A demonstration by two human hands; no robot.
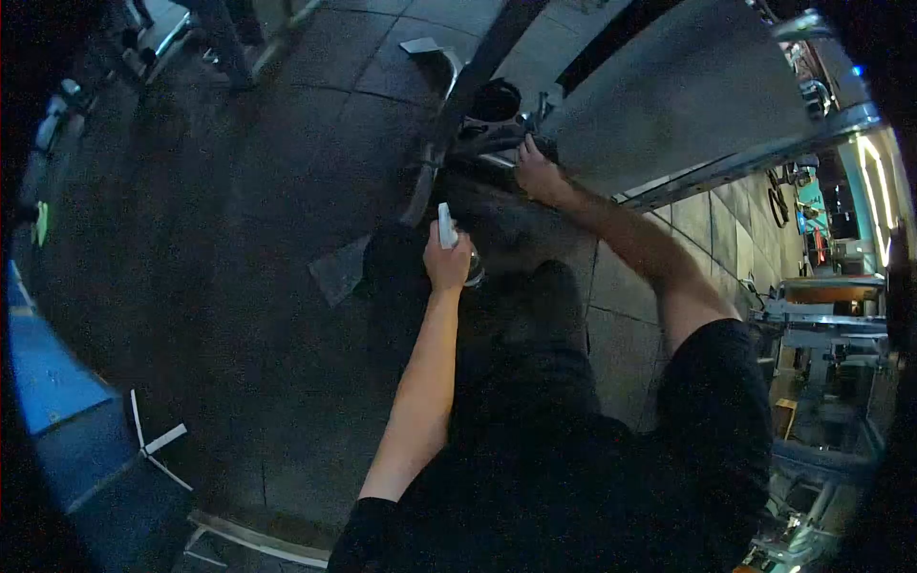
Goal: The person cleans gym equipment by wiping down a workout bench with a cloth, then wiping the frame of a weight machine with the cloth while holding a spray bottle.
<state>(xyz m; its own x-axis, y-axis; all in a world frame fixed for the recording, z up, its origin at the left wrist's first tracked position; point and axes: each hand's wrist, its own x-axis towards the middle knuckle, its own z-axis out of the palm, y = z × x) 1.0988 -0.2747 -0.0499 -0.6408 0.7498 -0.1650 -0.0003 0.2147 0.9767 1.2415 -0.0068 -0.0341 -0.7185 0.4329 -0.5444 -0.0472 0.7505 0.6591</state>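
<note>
My left hand (447, 258) is wrapped round a spray bottle with a white trigger head (445, 225); part of its clear body shows beside the hand. Further up and to the right, my right hand (538, 172) touches dark parts at the base of a metal-framed machine (497, 160). Its fingers are bent, and what they hold, if anything, is too dark to make out. A round black part (493, 99) is just beyond that hand.
Dark floor tiles (220, 239) spread to the left, with a blue mat (57, 372) at the far left. A metal frame beam (755, 158) crosses the upper right. More equipment and bright lights (874, 191) line the right edge.
</note>
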